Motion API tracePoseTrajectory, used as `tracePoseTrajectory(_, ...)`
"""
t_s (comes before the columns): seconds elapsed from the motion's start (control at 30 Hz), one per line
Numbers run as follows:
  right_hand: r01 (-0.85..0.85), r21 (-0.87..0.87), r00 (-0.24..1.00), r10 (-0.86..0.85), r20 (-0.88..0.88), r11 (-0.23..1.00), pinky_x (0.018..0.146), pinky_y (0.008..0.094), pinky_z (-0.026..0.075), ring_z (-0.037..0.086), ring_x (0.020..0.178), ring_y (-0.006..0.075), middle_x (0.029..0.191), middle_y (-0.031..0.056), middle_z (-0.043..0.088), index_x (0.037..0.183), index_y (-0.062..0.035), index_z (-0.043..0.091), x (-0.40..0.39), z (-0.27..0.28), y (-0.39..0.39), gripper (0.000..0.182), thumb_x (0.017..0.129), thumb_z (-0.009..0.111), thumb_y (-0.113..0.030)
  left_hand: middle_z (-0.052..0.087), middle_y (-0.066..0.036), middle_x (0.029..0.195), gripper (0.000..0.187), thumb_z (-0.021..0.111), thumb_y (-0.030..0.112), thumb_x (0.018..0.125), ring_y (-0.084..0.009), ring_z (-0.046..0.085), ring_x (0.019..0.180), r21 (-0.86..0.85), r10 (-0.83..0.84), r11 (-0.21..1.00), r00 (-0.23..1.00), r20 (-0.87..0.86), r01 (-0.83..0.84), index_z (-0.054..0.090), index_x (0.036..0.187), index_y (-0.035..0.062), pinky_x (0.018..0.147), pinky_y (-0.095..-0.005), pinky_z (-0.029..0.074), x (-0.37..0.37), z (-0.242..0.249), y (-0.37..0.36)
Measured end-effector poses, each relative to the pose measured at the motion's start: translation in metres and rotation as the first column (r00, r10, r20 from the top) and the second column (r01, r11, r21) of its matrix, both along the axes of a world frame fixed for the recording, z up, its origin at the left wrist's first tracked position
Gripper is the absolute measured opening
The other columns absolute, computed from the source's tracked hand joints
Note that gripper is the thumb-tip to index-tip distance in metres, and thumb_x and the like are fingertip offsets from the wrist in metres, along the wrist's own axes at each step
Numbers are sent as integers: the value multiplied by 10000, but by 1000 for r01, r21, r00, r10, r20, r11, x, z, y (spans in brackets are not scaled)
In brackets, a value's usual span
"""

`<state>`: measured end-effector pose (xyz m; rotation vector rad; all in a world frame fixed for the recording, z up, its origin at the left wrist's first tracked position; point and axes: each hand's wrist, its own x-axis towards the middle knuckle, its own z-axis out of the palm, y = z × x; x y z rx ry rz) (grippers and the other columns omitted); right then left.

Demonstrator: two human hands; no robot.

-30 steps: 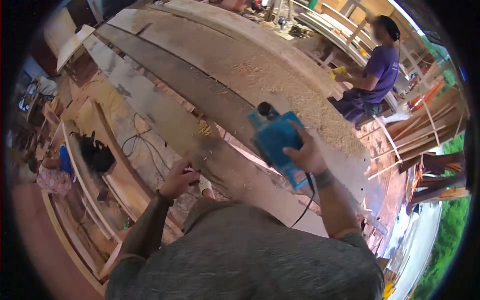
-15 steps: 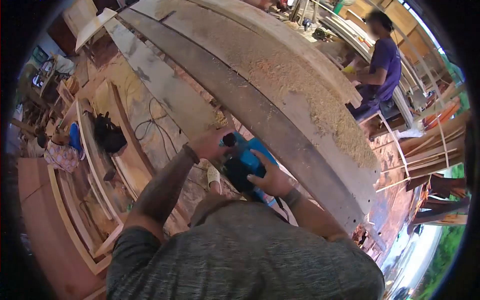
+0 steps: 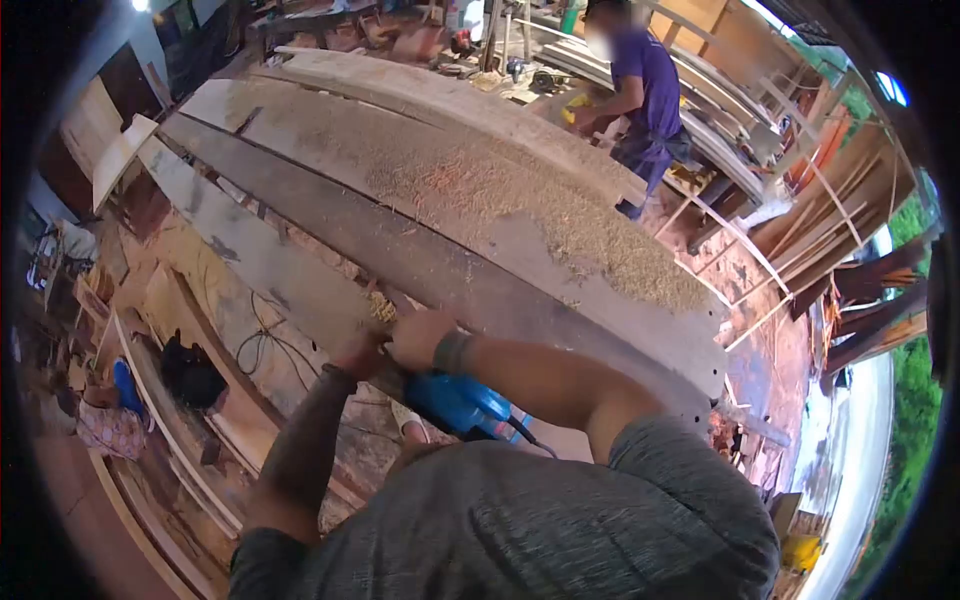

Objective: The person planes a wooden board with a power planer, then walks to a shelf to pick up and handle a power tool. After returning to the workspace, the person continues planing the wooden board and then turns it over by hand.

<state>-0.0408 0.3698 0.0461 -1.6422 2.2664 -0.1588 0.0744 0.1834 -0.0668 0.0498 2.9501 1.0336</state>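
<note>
I have right hand [image 3: 420, 342] meeting left hand [image 3: 360, 356]; can't tell if either grasps anything. Electric planer [image 3: 458, 402] sits just behind grip, below right forearm [image 3: 535, 368], seemingly so plank [image 3: 290, 288] bears its weight.

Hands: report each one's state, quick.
Left hand: close by the right; open or closed, cannot tell.
Right hand: near the blue power tool; grip cannot be told.
</note>
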Motion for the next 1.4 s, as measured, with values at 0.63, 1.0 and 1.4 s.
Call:
tracePoseTrajectory(0.63, -667, -20, 731, 649, -211, 745, 821, 519, 586, 734, 921, 389, 900, 178, 743, 928, -134, 794, -38, -56, -39, 239, 858, 693, -339, 737, -224, 928, 562, 785, 350, 876, -290, 717, 845, 202, 78, 975, 993, 86, -94, 670, 1290, -12, 859, -405, 560, 19, -62, -11)
tracePoseTrajectory(1.0, -269, 185, 951, 290, -103, 945, 819, 541, 578, 732, 952, 407, 999, 198, 750, 1112, -130, 744, -2, 7, -30, 417, 917, 665, -490, 726, -211, 1186, 583, 686, 520, 946, -369, 715, 1062, 153, 202, 952, 919, 340, -266, 648, 1361, 112, 919, -470, 548, 25, 3, 14)
tracePoseTrajectory(1.4, -731, -249, 667, 742, -67, 635, 869, 522, 563, 712, 969, 402, 1018, 191, 734, 1151, -95, 704, -39, -3, -38, 310, 932, 663, -311, 725, -218, 1190, 655, 763, 520, 889, -364, 707, 1094, 230, 134, 958, 976, 173, -172, 627, 1405, 141, 948, -451, 537, 29, 2, 8)
